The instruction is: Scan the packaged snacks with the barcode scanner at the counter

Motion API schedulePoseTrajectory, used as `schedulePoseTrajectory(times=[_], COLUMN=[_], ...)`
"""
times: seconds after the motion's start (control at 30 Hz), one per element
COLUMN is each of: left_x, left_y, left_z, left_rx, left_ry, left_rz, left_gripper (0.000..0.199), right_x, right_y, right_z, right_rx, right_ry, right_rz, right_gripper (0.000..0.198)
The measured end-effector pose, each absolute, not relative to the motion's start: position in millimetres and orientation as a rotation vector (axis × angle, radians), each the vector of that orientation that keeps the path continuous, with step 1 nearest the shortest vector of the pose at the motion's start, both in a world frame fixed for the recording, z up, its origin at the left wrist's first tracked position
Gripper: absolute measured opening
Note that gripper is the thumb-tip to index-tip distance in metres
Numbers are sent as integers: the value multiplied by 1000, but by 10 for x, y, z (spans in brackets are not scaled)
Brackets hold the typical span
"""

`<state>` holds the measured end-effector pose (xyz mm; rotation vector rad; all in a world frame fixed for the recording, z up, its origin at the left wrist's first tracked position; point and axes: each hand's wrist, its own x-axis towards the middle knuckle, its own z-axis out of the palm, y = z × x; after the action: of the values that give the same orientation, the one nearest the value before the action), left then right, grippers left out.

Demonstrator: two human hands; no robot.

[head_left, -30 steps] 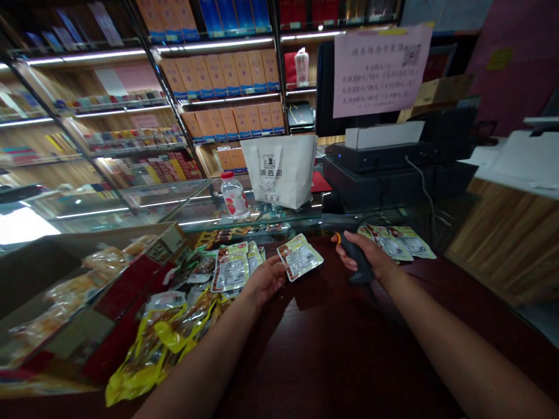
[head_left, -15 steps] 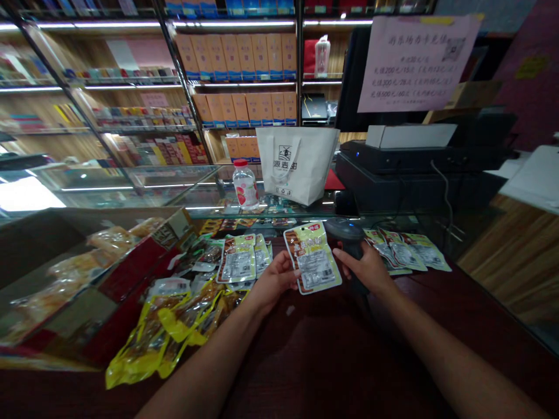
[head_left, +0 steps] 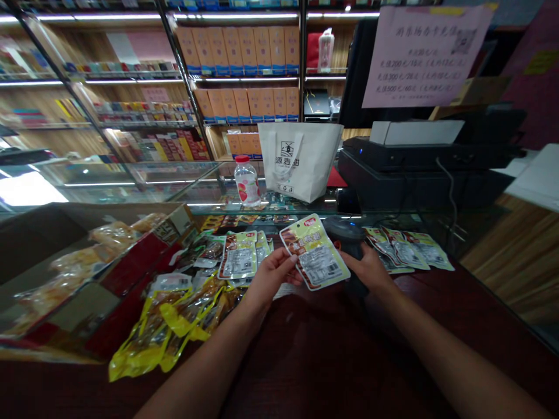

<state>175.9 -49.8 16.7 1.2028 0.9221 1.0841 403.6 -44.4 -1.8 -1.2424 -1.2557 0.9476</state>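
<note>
My left hand pinches the left edge of a yellow and brown snack pouch, its printed back turned toward me and tilted to the right. In my right hand is a black barcode scanner, gripped by its handle, with a small blue light on top. The scanner head sits just beside the pouch's upper right edge. More pouches like it lie left of my left hand. Others are spread beyond my right hand.
Yellow-edged clear food packs lie at left beside an open cardboard box of wrapped goods. At the back stand a red-capped bottle, a white paper bag and a black printer-like machine. A glass counter edge crosses behind.
The pouch has turned counterclockwise, its lower end swinging right toward the scanner's handle. My left hand has shifted slightly with it. My right hand still grips the scanner.
</note>
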Motion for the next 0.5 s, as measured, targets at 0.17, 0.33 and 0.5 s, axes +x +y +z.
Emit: schedulePoseTrajectory(times=[0.17, 0.33, 0.5], left_x=[1537, 1380, 1370], left_y=[-392, -348, -345], left_z=[298, 365, 343], left_rx=[1384, 1365, 1271], left_ry=[1104, 1191, 1170], left_rz=[1409, 1587, 1596], left_gripper=[33, 24, 25], right_x=[4072, 4091, 4045], right_y=[-486, -628, -723], right_z=[76, 222, 301], right_rx=[-1168, -1203, -1286], right_ry=[-1324, -1517, -1698], right_rz=[1000, 903, 919], right_gripper=[56, 40, 33])
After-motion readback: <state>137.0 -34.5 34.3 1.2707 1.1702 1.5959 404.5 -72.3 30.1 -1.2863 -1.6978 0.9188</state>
